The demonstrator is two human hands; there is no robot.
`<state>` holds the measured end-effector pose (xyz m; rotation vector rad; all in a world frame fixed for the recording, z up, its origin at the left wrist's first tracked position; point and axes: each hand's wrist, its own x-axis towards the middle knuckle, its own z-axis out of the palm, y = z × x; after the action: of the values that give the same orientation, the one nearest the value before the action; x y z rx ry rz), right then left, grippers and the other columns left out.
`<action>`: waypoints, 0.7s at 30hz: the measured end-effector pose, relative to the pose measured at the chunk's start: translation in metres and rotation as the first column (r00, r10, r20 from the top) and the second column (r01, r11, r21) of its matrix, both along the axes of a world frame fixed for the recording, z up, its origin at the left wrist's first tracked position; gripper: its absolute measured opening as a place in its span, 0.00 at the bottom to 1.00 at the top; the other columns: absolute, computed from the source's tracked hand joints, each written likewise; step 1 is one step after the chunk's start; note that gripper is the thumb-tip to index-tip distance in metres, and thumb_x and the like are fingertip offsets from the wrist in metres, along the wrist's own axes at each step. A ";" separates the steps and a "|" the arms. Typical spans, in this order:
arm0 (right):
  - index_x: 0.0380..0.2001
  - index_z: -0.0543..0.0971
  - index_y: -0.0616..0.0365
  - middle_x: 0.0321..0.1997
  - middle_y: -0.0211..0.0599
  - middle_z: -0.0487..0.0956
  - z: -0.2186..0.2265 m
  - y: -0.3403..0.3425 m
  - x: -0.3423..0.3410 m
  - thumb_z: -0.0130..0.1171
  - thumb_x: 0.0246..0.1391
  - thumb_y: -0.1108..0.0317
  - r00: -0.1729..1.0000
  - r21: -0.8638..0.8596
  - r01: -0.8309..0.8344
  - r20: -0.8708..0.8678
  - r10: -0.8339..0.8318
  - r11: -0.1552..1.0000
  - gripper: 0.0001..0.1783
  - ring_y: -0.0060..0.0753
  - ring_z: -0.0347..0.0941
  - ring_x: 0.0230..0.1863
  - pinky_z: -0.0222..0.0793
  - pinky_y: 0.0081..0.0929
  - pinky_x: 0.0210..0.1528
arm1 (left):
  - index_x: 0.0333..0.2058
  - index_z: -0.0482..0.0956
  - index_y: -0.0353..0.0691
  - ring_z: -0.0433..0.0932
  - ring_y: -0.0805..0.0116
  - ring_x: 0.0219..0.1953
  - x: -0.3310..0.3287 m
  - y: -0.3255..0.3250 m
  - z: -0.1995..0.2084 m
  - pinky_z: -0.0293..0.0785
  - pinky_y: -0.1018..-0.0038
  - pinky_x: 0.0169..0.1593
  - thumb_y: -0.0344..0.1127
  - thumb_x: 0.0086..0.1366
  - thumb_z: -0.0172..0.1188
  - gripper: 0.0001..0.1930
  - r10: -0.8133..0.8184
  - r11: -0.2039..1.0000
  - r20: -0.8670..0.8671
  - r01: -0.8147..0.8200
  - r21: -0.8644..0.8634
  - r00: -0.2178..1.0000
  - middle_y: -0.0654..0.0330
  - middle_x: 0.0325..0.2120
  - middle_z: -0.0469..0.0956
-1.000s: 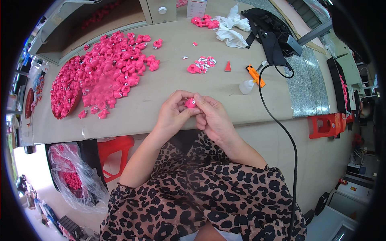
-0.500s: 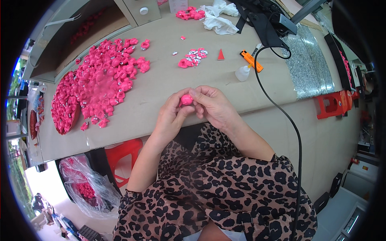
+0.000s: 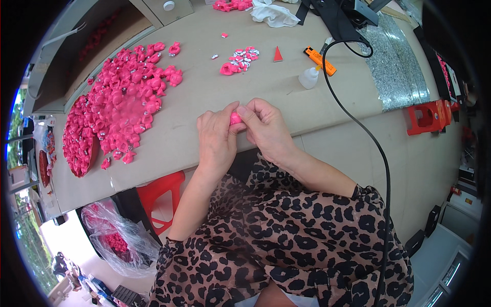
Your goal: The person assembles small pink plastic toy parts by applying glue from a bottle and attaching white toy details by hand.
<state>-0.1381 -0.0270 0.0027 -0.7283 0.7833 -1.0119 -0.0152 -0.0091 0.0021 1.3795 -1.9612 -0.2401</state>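
Observation:
Both hands meet over the table's near edge around one small, rounded pink plastic piece (image 3: pixel 236 118). My left hand (image 3: pixel 217 134) is closed on its left side, thumb and fingers against it. From the right, my right hand (image 3: pixel 267 128) pinches it with the thumb on top. Fingers cover much of the piece, so its exact kind does not show. A large heap of similar pink pieces (image 3: pixel 130 97) spreads over the table to the left, partly in a red bowl (image 3: pixel 95 153). Beyond my hands lies a little pile of pink and white parts (image 3: pixel 244 60).
Right of the pile are a small red triangle (image 3: pixel 277 54), a white dropper bottle (image 3: pixel 308 78) and an orange utility knife (image 3: pixel 320 61). A black cable (image 3: pixel 369 134) runs down the right side. White cloth (image 3: pixel 276 14) lies at the back. Below left stand a red stool (image 3: pixel 159 192) and a plastic bag (image 3: pixel 138 250).
The view has shifted slightly. My fingers have closed further over the pink piece, the left hand now turned more back-up, and less of the piece shows.

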 end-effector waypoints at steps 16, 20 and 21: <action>0.21 0.67 0.61 0.17 0.26 0.69 -0.002 0.003 0.006 0.47 0.52 0.70 0.984 -0.101 0.057 -0.164 -0.073 0.993 0.09 0.10 0.63 0.19 0.60 0.12 0.19 | 0.39 0.70 0.37 0.66 0.62 0.29 0.001 0.001 -0.001 0.58 0.70 0.39 0.28 0.49 0.53 0.16 0.011 1.000 -0.009 -0.011 0.008 1.000 0.58 0.25 0.71; 0.22 0.68 0.61 0.17 0.27 0.68 -0.003 -0.003 -0.007 0.48 0.52 0.68 0.996 -0.014 -0.075 0.037 0.075 0.997 0.09 0.12 0.61 0.15 0.61 0.14 0.16 | 0.40 0.69 0.38 0.66 0.63 0.29 0.002 -0.001 0.000 0.58 0.70 0.40 0.29 0.50 0.53 0.15 -0.010 0.999 -0.060 0.013 0.042 0.998 0.59 0.25 0.71; 0.22 0.68 0.61 0.17 0.27 0.68 -0.001 -0.005 -0.010 0.48 0.52 0.68 0.996 -0.014 -0.078 0.038 0.078 0.997 0.09 0.12 0.61 0.15 0.61 0.14 0.16 | 0.40 0.69 0.38 0.65 0.63 0.29 0.002 0.000 0.002 0.58 0.70 0.40 0.30 0.51 0.53 0.15 -0.009 0.998 -0.059 0.013 0.068 0.998 0.59 0.25 0.71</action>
<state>-0.1484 -0.0322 0.0018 -0.7424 0.7102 -0.9583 -0.0129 -0.0093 0.0044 1.3901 -1.9287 -0.3521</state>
